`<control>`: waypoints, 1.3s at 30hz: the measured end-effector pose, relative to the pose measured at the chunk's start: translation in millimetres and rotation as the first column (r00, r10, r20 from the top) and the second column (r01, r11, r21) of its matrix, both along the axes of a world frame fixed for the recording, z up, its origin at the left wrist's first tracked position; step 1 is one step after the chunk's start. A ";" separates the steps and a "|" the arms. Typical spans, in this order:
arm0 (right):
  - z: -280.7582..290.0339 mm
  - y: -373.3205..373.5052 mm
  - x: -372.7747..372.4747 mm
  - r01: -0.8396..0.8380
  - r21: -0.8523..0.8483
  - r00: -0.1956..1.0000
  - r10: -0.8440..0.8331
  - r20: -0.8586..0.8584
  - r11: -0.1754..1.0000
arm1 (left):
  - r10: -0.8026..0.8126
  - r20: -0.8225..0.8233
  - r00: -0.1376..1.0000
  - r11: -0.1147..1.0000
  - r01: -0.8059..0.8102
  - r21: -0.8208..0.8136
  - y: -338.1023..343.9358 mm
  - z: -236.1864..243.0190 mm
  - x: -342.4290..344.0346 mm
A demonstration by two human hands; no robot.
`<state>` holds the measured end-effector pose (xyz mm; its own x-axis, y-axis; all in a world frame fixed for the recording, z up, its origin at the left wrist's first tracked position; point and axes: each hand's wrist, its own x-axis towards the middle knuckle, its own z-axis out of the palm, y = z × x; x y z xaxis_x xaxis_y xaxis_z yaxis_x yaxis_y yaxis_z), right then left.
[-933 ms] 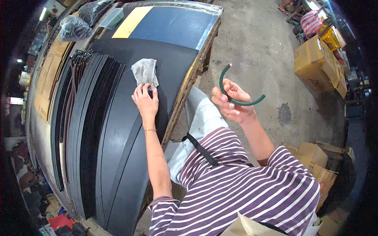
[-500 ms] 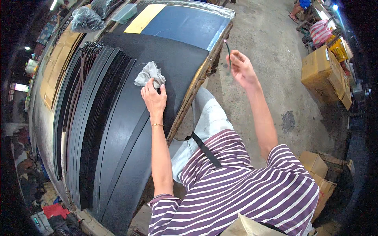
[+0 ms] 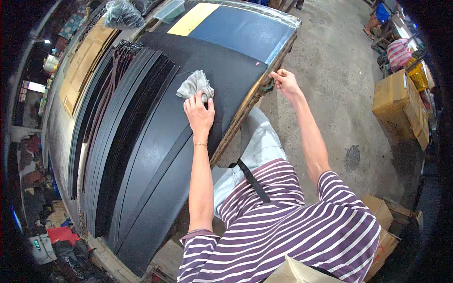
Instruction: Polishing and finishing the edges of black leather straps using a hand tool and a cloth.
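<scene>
A crumpled grey cloth (image 3: 192,84) lies on the black table surface, its near edge gripped by the bent fingers of my left hand (image 3: 200,113). My right hand (image 3: 286,84) is at the table's right edge, fingertips pinched together. From it hangs part of a thin, dark, greenish strip-like thing (image 3: 268,87); the rest is hard to make out, and its kind is unclear. Left of my left hand, a long narrow black strip (image 3: 163,162) rests slantwise on the black sheet. Beyond it stands a stack of long black strips (image 3: 127,113).
At the table's far end are a blue sheet (image 3: 236,30), a yellow panel (image 3: 193,20), a clear plastic tub (image 3: 170,11) and a dark plastic bag (image 3: 121,14). Cardboard (image 3: 87,61) covers the left side. A cardboard box (image 3: 394,99) stands on the concrete floor to the right.
My right hand has come down and slightly inward to the table's edge, with the thin dark thing still in it. My left hand stays on the cloth. The whole view has shifted slightly.
</scene>
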<state>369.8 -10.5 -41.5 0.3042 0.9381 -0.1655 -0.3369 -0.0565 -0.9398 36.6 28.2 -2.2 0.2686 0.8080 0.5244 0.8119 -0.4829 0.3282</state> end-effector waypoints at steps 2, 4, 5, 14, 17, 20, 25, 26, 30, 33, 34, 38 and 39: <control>2.4 -11.5 -5.1 0.016 0.035 0.987 -0.010 -0.163 0.999 | -0.005 0.052 0.999 1.000 0.006 -0.027 -2.3 -1.5 -2.2; 12.0 -23.0 -15.2 0.046 0.060 0.963 -0.029 -0.268 0.997 | 0.015 0.032 0.999 0.998 -0.013 -0.068 -2.3 -0.7 -6.4; 6.9 -30.8 -10.4 0.047 0.076 0.959 -0.024 -0.282 0.996 | 0.020 0.017 1.000 0.994 -0.018 -0.108 -2.2 1.8 -3.7; -13.5 -105.6 15.4 0.200 0.048 0.914 -0.169 -0.368 0.979 | -0.074 0.281 0.957 0.993 0.047 0.104 -5.8 0.2 -4.3; -12.7 -124.0 21.3 0.232 0.102 0.878 -0.163 -0.451 0.967 | 0.187 0.596 0.781 0.980 -0.187 -0.063 -0.3 -7.4 -19.7; -17.2 -133.8 23.9 0.243 0.084 0.872 -0.180 -0.454 0.966 | 0.253 0.690 0.678 0.962 -0.254 -0.103 12.1 -10.6 -30.0; -24.6 -143.1 19.9 0.231 0.078 0.871 -0.171 -0.460 0.970 | 0.302 0.531 0.792 0.953 -0.245 -0.177 11.3 -5.6 -37.4; -26.7 -146.2 19.9 0.228 0.076 0.872 -0.168 -0.460 0.971 | 0.329 0.532 0.780 0.944 -0.290 -0.158 9.5 -0.6 -35.3; -33.9 -152.1 20.1 0.236 0.094 0.863 -0.164 -0.477 0.967 | 0.470 0.144 0.871 0.878 -0.479 0.029 -12.3 22.4 -36.3; -29.8 -152.6 15.8 0.233 0.096 0.865 -0.162 -0.476 0.968 | 0.524 -0.197 0.829 0.839 -0.464 0.283 -27.9 39.0 -29.4; -27.1 -152.2 14.1 0.242 0.084 0.865 -0.176 -0.471 0.967 | 0.527 -0.198 0.827 0.839 -0.467 0.280 -25.0 31.1 -29.8; -21.5 -143.9 7.2 0.199 0.088 0.876 -0.137 -0.463 0.976 | -0.050 -0.058 0.997 0.998 0.052 0.042 -25.2 8.4 -29.0; -22.0 -142.3 6.1 0.191 0.092 0.879 -0.129 -0.460 0.977 | -0.043 -0.054 0.998 0.998 0.045 0.042 -25.0 4.1 -28.2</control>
<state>375.9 -152.8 -63.5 0.3743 0.9055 -0.2001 -0.7180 0.1464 -0.6804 8.5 3.2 1.9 0.3314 0.7720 0.5424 0.8053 -0.5310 0.2637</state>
